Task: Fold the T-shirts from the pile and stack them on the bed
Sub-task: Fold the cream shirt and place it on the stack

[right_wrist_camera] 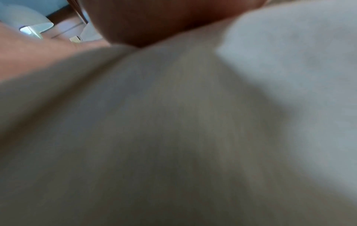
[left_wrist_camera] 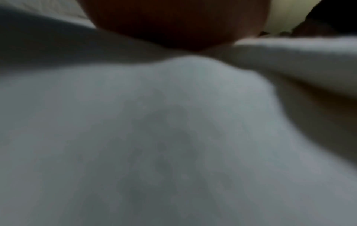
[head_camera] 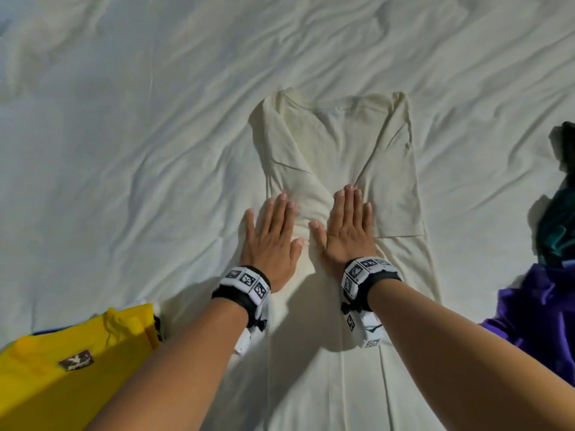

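Note:
A cream T-shirt [head_camera: 342, 157] lies flat on the white bed sheet [head_camera: 124, 135], collar away from me, both sides folded in to a narrow strip. My left hand [head_camera: 270, 231] lies flat on its left edge, fingers straight, part of the palm on the sheet. My right hand [head_camera: 348, 228] presses flat on the shirt's middle, fingers straight. Both wrist views are blurred: the heel of my left hand [left_wrist_camera: 173, 23] sits on pale sheet cloth, and the heel of my right hand [right_wrist_camera: 154, 19] on cream cloth [right_wrist_camera: 154, 137].
A folded yellow T-shirt [head_camera: 71, 362] with a small dark patch lies at the near left, atop other folded cloth. At the right edge is a heap of purple cloth [head_camera: 541, 318] and dark green cloth [head_camera: 560, 219]. Wrinkled sheet stretches beyond the cream shirt.

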Demonstrator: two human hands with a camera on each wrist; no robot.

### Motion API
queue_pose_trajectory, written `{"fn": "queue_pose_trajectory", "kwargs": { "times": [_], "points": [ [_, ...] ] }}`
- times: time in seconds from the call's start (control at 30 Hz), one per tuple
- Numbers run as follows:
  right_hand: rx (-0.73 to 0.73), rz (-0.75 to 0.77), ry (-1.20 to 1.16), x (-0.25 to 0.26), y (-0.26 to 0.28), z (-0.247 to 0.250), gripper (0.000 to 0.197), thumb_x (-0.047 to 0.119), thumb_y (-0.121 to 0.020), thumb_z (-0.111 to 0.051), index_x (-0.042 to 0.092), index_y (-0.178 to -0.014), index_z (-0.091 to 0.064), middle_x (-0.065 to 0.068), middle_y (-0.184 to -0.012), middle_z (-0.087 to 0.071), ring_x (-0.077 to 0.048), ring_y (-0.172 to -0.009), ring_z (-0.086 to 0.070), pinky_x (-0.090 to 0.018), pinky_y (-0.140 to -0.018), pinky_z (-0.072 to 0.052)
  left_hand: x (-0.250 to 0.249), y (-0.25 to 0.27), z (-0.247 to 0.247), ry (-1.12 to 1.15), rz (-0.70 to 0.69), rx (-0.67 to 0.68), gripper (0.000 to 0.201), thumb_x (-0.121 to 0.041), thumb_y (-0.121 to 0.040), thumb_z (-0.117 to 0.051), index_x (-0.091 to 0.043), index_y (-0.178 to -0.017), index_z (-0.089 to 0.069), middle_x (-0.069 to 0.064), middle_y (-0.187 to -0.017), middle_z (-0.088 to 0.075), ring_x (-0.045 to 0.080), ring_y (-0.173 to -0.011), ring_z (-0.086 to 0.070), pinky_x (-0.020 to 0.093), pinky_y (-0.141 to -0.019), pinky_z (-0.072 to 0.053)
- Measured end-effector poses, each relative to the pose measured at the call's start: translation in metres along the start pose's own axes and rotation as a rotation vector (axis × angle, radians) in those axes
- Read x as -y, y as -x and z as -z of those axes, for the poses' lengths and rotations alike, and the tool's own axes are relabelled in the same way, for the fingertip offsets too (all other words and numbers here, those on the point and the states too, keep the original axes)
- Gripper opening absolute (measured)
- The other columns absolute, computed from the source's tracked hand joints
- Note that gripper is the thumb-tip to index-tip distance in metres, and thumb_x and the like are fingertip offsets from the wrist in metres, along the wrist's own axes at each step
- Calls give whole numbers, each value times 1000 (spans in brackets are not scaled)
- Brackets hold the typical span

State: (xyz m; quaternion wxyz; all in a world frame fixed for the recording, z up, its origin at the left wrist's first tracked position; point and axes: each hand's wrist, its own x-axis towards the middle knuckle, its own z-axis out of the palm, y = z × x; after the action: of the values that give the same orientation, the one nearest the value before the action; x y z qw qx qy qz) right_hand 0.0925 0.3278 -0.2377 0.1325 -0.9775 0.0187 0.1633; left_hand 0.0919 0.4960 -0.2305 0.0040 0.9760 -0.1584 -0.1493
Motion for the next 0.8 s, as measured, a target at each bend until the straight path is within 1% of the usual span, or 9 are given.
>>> {"fn": "queue_pose_trajectory", "kwargs": {
  "times": [0.17, 0.3, 0.37, 0.4, 0.47, 0.53, 0.6, 0.7, 0.8],
  "points": [
    [97, 28, 38, -3, 4, 23, 84, 61, -103, -10, 2, -158, 13, -17, -166, 19, -29, -153, 21, -46, -123, 16, -13, 14, 7, 22, 115, 6, 75, -48, -103, -18, -7, -161, 8, 15, -168, 17, 31, -156, 15, 64, -122, 1],
    [51, 143, -2, -9, 72, 42, 79, 43, -104, -32, 2, -159, 8, -17, -167, 14, -30, -155, 16, -44, -126, 7, -51, 83, 21, 46, 41, -2, 71, -38, -102, -27, -11, -162, -4, 15, -170, 9, 34, -156, 12, 64, -123, -1],
    [57, 188, -19, -18, 122, 41, 72, 31, -101, -42, 4, -159, -10, -17, -168, -4, -31, -156, 0, -43, -127, -6, -68, 134, 21, 90, -48, 53, 63, -29, -98, -41, -13, -158, -29, 18, -169, -11, 38, -156, -1, 64, -122, -8],
    [68, 194, -34, -24, 146, 40, 64, 27, -99, -46, 6, -155, -25, -17, -164, -20, -33, -153, -15, -43, -125, -18, -74, 160, 19, 131, -104, 37, 53, -25, -94, -47, -13, -145, -49, 20, -161, -30, 41, -153, -17, 63, -120, -19],
    [89, 203, -31, -36, 190, 39, 42, 21, -96, -50, 11, -136, -51, -11, -140, -49, -30, -130, -45, -40, -104, -41, -83, 211, 7, 228, -197, -22, 23, -21, -88, -56, -12, -106, -67, 16, -121, -62, 41, -121, -54, 55, -99, -44],
    [125, 214, 2, -47, 231, 35, 24, 18, -94, -53, 15, -116, -61, -6, -118, -57, -27, -109, -52, -35, -83, -43, -92, 258, -3, 287, -254, 17, 9, -21, -87, -62, -13, -86, -64, 9, -87, -62, 34, -84, -62, 44, -75, -50],
    [191, 214, 24, -53, 269, 31, 15, 18, -94, -53, 16, -106, -61, -4, -106, -60, -26, -100, -55, -33, -73, -40, -100, 299, -10, 293, -301, 59, 10, -22, -86, -64, -15, -80, -61, 5, -75, -59, 31, -68, -59, 38, -62, -48],
    [309, 198, 50, -61, 323, 30, 13, 23, -95, -50, 18, -103, -57, -2, -100, -62, -25, -96, -58, -35, -70, -47, -111, 346, -20, 274, -315, 86, 24, -40, -85, -57, -16, -80, -62, 4, -80, -59, 29, -74, -59, 36, -62, -49],
    [413, 203, 112, -66, 367, 31, 30, 44, -97, -44, 20, -105, -59, -1, -103, -62, -24, -103, -58, -35, -75, -48, -124, 373, -22, 147, -265, 266, 61, -67, -80, -56, -16, -114, -63, 5, -111, -59, 28, -102, -55, 45, -85, -49]
  ]
}}
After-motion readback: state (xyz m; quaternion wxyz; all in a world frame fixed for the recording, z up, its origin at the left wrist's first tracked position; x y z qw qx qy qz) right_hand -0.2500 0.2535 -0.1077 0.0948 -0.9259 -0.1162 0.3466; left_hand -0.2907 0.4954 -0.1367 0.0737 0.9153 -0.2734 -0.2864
